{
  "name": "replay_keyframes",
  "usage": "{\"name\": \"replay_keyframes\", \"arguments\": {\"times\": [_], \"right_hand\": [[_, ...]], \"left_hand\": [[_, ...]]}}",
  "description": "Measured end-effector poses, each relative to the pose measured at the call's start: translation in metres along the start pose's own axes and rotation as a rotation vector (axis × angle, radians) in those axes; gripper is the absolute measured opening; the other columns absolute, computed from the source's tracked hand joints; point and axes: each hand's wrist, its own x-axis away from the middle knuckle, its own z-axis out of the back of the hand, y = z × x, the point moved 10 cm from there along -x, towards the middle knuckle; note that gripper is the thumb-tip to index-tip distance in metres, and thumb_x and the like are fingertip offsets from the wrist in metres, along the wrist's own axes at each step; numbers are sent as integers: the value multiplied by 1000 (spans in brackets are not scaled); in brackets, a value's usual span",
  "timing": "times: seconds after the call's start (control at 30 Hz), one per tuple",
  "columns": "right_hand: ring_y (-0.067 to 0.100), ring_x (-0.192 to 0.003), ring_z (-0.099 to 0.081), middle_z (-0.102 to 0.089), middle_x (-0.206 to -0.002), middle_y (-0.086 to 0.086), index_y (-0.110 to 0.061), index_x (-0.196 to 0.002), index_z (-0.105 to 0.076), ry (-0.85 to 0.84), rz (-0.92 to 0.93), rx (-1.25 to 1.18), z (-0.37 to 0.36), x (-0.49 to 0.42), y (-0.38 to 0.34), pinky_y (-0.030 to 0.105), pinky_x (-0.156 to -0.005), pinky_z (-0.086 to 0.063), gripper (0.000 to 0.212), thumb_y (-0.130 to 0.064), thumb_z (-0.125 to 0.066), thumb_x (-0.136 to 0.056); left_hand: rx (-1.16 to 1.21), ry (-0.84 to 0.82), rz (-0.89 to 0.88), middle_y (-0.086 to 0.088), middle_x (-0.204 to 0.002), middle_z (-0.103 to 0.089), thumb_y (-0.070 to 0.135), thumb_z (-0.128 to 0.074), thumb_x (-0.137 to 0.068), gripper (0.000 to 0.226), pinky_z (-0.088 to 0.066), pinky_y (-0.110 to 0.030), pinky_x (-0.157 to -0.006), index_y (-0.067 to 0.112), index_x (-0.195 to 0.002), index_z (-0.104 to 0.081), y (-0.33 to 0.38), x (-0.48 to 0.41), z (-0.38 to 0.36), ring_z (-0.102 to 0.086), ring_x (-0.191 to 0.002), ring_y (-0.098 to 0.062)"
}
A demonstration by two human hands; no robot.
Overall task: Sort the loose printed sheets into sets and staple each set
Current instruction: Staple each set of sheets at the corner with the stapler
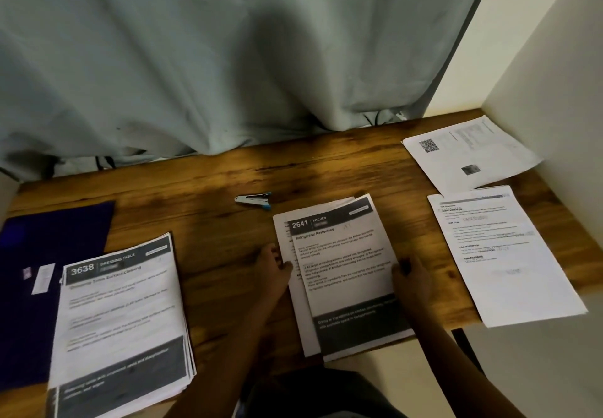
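2641 Kitchen set (342, 274): I see it lying on the desk between the two hands. Its sheets are fanned out of line and I see no staple in it.
Left hand (272, 269): its relaxed fingers press the set's left edge, with the thumb on the page.
Right hand (411, 275): its fingers curl over the set's right edge and grip it.
Stapler (254, 198): untouched, just beyond the left hand.
3638 Dressing Table stack (120, 313): well left of the left hand, thick and loosely squared. I cannot tell whether it is stapled.
Plain printed sheets (502, 254): right of the right hand.
QR-code sheet (470, 153): beyond the plain printed sheets.
Progress: I judge the sorting mostly done. Squaring this set and the stapling appear to be what is left.
Dark blue folder (49, 254): far left, under the 3638 stack's edge.
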Motion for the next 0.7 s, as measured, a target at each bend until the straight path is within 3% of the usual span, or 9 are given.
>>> {"name": "replay_keyframes", "arguments": {"times": [0.2,0.4,0.57,0.7], "right_hand": [[23,-99,-54,-56,-108,8,-7,-110,-53,51,-46,49,12,6,6,40,-86,-45,16,-9,-51,-94],[27,-99,-57,-59,-111,13,-10,-111,-53,35,-49,85,7,3,17,44,-88,-49,21,-8,-55,-89],[26,-105,-55,-54,-118,9,-11,-119,-50,-22,-37,84,-6,10,14,46,-93,-48,29,-12,-56,-90],[29,-112,-50,-49,-125,14,-7,-124,-50,-27,12,132,-17,16,7,44,-96,-44,36,-12,-57,-90]], "left_hand": [[24,63,84,-15,-119,-59,12,-71,-82,59,-46,-24,-72,4,-132,-42,0,-13,6,-61,-104,-27],[-25,92,133,-17,-112,-62,11,-75,-77,57,-48,-28,-74,1,-125,-45,-1,-21,6,-63,-102,-29],[-44,81,101,-15,-107,-65,9,-72,-80,37,-51,-28,-70,3,-112,-55,1,-22,4,-65,-96,-27],[-67,116,50,-13,-103,-66,9,-66,-85,15,-45,-20,-65,4,-99,-62,5,-21,8,-64,-90,-22]]}}
